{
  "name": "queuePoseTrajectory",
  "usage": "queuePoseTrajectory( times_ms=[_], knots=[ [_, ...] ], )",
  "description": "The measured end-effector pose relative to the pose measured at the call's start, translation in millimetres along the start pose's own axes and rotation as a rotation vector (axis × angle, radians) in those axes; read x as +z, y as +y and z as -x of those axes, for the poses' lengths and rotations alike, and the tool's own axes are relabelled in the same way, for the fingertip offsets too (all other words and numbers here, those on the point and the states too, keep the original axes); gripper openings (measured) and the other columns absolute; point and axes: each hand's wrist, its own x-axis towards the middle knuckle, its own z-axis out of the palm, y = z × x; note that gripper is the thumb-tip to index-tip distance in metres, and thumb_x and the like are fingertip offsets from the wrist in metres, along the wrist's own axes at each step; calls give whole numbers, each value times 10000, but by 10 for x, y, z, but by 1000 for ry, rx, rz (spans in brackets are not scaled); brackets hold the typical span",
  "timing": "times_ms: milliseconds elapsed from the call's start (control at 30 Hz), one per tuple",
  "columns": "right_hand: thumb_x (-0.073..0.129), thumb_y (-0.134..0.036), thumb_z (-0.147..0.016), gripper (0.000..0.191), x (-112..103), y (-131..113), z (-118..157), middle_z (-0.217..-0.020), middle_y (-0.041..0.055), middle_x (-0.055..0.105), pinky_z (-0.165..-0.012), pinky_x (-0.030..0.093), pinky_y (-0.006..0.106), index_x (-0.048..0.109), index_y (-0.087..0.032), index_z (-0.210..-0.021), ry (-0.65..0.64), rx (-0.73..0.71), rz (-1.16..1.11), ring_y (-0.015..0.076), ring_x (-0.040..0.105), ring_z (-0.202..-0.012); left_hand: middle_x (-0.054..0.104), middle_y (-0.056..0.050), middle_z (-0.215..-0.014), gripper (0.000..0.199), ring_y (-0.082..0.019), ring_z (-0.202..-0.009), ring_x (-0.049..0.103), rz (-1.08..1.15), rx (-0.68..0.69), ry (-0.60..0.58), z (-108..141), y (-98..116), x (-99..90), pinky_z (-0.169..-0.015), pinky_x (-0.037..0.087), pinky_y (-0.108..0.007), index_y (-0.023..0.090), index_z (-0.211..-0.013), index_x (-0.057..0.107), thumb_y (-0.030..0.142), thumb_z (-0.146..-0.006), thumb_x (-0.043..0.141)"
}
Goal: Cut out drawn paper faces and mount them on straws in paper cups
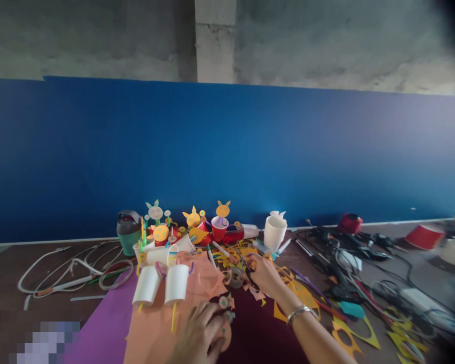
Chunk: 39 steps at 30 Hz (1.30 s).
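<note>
My left hand (200,331) rests low over the orange paper (151,328), its fingers bent against a small orange paper figure (225,331) with round eye-like pieces. Further forward, my right hand (263,273) reaches into the scraps near a roll of tape (235,277), fingers closed around something dark that I cannot make out. A metal bracelet circles the right wrist. Two white paper cups (146,285) lie left of my hands on the orange sheet. Behind them stand paper animal faces on cups, among them one in a red cup (220,230).
White cables (72,273) and a green container (129,237) lie to the left, beside purple paper (102,323). Yellow cut-outs (299,293), black cables and a red bowl (424,236) spread rightwards. A white cup (275,232) stands by the blue partition (227,151).
</note>
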Motion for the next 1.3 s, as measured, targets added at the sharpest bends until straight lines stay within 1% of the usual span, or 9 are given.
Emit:
queuePoseTrajectory(
  times_ms=[200, 367, 500, 633, 800, 900, 1000, 1133, 1300],
  knots=[
    [572, -154, -624, 331, 6, 26, -37, -703, 6, 638, -565, 354, 229, 632, -163, -949, -57, -34, -47, 165, 575, -658, 634, -70, -1002, 237, -258, -984, 549, -32, 49, -61, -37, 25, -22, -833, 451, -362, 229, -934, 660, 143, -715, 636],
    [494, -97, -732, 286, -17, -165, 87, -976, 60, 632, -777, 388, 257, 637, -191, -962, 62, -182, 106, 192, 563, -930, 616, -54, -954, 194, -227, -922, 558, 12, 20, 44, -13, 61, -32, -796, 468, -341, 238, -919, 674, 169, -740, 642],
    [478, -99, -790, 211, -2, -366, 252, -910, 79, 615, -816, 377, 290, 664, -199, -805, 51, -289, 240, 224, 528, -964, 603, -47, -927, 126, -203, -903, 570, 32, 20, 197, 5, 74, -76, -777, 480, -325, 230, -876, 669, 171, -814, 577],
    [497, -206, -844, 190, 123, -486, 393, -863, 42, 596, -791, 386, 280, 651, -221, -735, 7, -415, 147, 200, 523, -897, 593, -45, -887, 132, -195, -869, 574, -57, 11, 423, 2, 22, -195, -766, 476, -324, 211, -769, 628, 195, -856, 530],
    [628, -251, -722, 81, 378, -497, 484, -983, 72, 574, -861, 372, 318, 637, -192, -777, 5, -415, 106, 241, 486, -978, 580, -87, -966, 101, -250, -952, 555, -298, -196, 737, -2, -232, -453, -833, 459, -399, 189, -905, 561, 260, -858, 506],
    [625, -201, -690, 63, 459, -474, 485, -988, 71, 576, -862, 366, 320, 634, -197, -753, -15, -382, 99, 243, 482, -983, 590, -115, -985, 239, -269, -906, 588, -489, -374, 678, 10, -362, -552, -708, 496, -361, 159, -1024, 527, 321, -849, 504],
    [619, -211, -689, 41, 467, -468, 487, -1010, 64, 582, -840, 365, 326, 634, -212, -727, -32, -362, 97, 251, 477, -1005, 617, -116, -972, 319, -256, -841, 626, -603, -426, 604, 18, -399, -553, -613, 496, -304, 154, -1078, 510, 381, -854, 493],
    [625, -232, -682, 66, 448, -491, 503, -1103, 65, 575, -876, 339, 366, 640, -220, -745, -17, -357, 117, 273, 453, -1068, 609, -140, -1044, 397, -271, -894, 624, -531, -399, 596, 5, -404, -466, -652, 517, -320, 143, -1146, 454, 403, -849, 490],
    [647, -241, -664, 38, 439, -502, 515, -1133, 68, 577, -915, 309, 400, 624, -211, -670, -20, -361, 89, 290, 436, -1102, 541, -157, -1174, 461, -306, -1058, 557, -340, -344, 681, -18, -428, -394, -801, 504, -419, 157, -1241, 384, 297, -816, 498]
  ],
)
